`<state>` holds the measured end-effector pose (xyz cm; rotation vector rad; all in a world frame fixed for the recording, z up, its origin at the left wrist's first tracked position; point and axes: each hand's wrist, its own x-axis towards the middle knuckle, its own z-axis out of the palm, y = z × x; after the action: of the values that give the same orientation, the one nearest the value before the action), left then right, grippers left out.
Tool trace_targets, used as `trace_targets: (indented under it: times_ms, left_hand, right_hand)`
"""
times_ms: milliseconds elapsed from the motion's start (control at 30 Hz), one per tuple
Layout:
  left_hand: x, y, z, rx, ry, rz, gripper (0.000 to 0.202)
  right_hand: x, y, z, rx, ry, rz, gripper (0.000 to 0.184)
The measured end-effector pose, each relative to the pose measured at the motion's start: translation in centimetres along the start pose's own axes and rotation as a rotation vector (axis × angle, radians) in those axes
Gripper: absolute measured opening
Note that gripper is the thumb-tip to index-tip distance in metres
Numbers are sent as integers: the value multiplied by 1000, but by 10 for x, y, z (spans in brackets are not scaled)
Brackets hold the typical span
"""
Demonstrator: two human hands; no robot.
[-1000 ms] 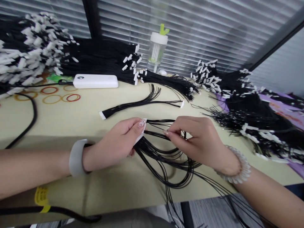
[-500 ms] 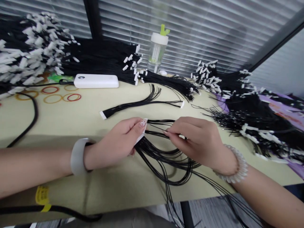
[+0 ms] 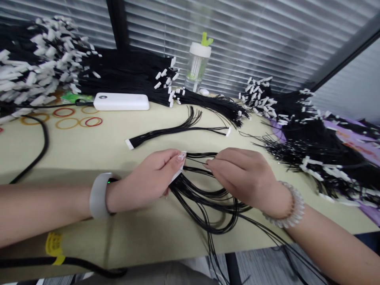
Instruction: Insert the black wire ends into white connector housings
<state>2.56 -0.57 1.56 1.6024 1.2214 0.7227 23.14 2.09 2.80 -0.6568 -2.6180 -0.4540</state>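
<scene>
Noting one black wire harness [image 3: 208, 198] near the middle of the tabletop [image 3: 89, 233], with its loops spilling over the near edge. The wires were thin and looked light and limp, liable to slide and snag on one another, and probably would not hold a shape unsupported. The white plastic connector [image 3: 179, 169] at the harness end looked rigid and seemed the firmest place to take hold, though it was narrow.

The left hand [image 3: 148, 178] held that connector in a closed pinch between thumb and fingers, the wrist low and the forearm running in from the left. A grey band [image 3: 99, 196] circled the left wrist. The right hand [image 3: 243, 178] came in from the right, palm down, its fingertips [image 3: 208, 163] drawn together among the wires just beside the connector; whether they gripped a wire could not be told. A clear beaded bracelet [image 3: 292, 211] sat on the right wrist.

Toward the far edge lay a second harness [image 3: 178, 132], a white power bank [image 3: 121, 102] and rubber bands [image 3: 67, 123]. Bundled harnesses [image 3: 38, 67] filled the far left corner, and more [image 3: 308, 134] lay toward the right edge on purple cloth [image 3: 350, 134].
</scene>
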Motion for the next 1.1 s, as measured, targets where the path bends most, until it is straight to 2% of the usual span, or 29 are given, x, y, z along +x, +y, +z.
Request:
trace_targets:
  times_ms: [200,500,867,1000,1100]
  left_hand:
    - [0,-3,0,194,-14,123,35]
    - [2,-3,0,282,-48,221,31]
    - [1,-6,0,277,-54,217,32]
    - [1,-5,1,145,-51,111,32]
    - [1,-3,2,15,-43,30,33]
  right_hand:
    - [3,-6,7,-8,-13,-46,7]
    - [6,-10,11,10,2,-62,7]
    - [7,-11,11,17,-3,-50,10]
    - [10,-9,6,-19,-73,5,13]
    - [11,-7,-2,-94,-33,23,20]
